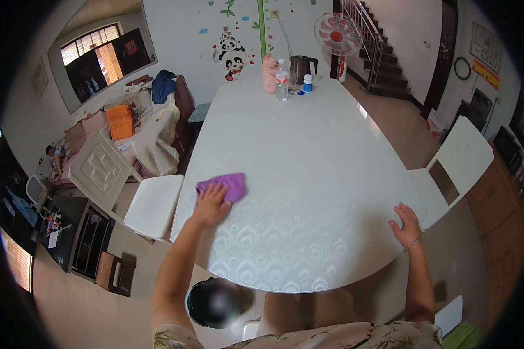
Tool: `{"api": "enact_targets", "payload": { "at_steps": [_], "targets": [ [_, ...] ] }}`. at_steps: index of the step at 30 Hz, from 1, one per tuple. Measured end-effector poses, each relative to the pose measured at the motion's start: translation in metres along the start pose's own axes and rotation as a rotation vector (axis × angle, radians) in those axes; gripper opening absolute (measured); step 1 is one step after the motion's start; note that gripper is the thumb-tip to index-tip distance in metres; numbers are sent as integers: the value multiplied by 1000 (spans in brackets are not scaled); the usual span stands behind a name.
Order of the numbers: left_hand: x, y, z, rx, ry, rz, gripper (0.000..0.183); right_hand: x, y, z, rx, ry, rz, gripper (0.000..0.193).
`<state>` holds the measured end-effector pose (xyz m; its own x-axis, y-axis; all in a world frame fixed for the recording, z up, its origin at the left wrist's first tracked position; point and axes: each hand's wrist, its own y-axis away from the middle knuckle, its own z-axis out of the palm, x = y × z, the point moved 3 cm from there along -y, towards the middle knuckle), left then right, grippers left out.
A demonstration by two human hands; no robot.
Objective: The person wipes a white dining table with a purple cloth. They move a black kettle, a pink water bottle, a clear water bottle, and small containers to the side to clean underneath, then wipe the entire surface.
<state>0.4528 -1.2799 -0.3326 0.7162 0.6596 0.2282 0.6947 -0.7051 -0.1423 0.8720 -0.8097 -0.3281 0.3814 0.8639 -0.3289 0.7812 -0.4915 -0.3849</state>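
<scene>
My left hand (213, 203) lies flat with its fingers stretched over the near edge of a crumpled purple cloth (235, 186), pressing it against the tabletop. The cloth rests near the left edge of a long white table (308, 157) with a glossy patterned surface. At the table's right edge, my right hand (406, 225) rests with its fingers spread and nothing in it; a thin bracelet circles that wrist.
A pink bottle (269, 74), clear water bottle (282, 81), dark kettle (301, 68) and small blue-and-white bottle (308, 84) stand at the far end. White chairs (154, 203) flank the table. Someone's head (215, 302) is beside the near left edge. A fan (336, 36) stands behind.
</scene>
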Motion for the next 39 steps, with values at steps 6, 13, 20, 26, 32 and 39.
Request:
{"api": "enact_targets", "payload": {
  "at_steps": [6,13,20,26,32,39],
  "targets": [
    [-6,-18,1,-71,18,-107,65,-2,5,1,5,-44,15,53],
    [-7,-110,11,-32,-45,-375,64,-5,4,4,14,7,-11,56],
    [166,-175,62,-102,-53,-50,64,-7,3,-4,37,15,-46,54],
    [350,-138,101,-129,65,366,61,-3,8,-5,82,23,-85,53],
    [266,-160,86,-108,-1,136,61,-1,0,-2,37,-50,-77,54],
    [193,-45,41,-104,52,94,59,10,5,-5,10,-35,5,56]
  ]
}}
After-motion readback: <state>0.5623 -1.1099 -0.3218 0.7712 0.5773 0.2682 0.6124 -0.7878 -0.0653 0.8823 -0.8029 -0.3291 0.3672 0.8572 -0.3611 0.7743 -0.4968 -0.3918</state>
